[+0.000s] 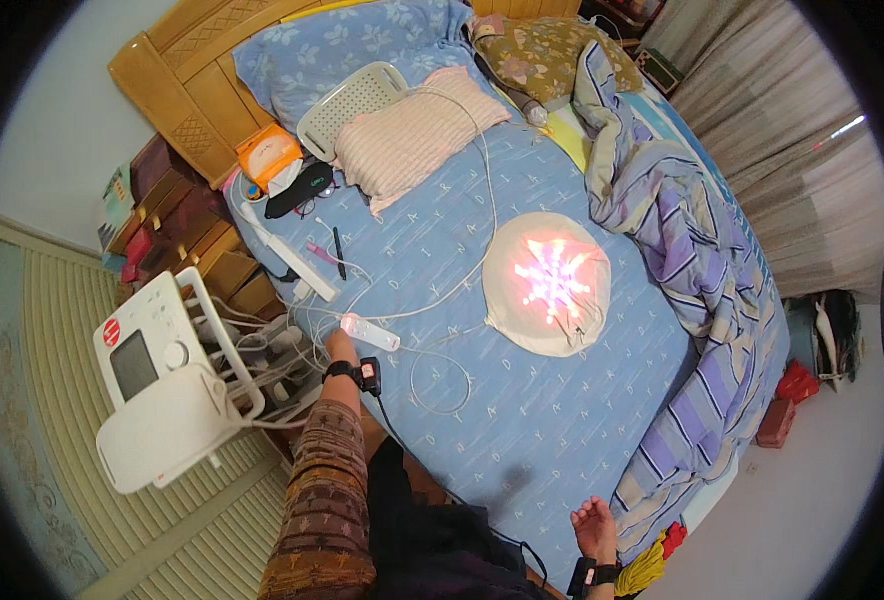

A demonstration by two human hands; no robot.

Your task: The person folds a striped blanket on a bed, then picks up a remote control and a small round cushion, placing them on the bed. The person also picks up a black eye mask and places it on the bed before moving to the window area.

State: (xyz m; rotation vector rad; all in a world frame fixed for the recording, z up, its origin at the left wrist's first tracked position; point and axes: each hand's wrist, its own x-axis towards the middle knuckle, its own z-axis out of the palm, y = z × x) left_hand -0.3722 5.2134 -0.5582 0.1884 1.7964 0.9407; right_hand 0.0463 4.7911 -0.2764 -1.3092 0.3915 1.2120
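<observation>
Left hand: I have the left hand point(340, 347) at the near-left end of the handset, seemingly touching it; from up here I cannot tell whether the fingers close around it.
Right hand: the right hand point(594, 525) is empty, palm up, fingers loosely curled, near the bed's lower edge.
Handling: I'd steady the handset's body flat against the sheet point(562, 430), press lightly with one fingertip, and keep the thin cable point(440, 412) slack so nothing tugs.
Handset: the white handset point(372, 333) is oblong and round-ended, glowing pinkish by the fingers; it lies on the blue sheet, left of the pad.
Pad: the cream pad point(503, 250) is round and clothlike, puckered toward its lower rim, with a starburst of pink-red lights point(554, 280) shining at its middle.
</observation>
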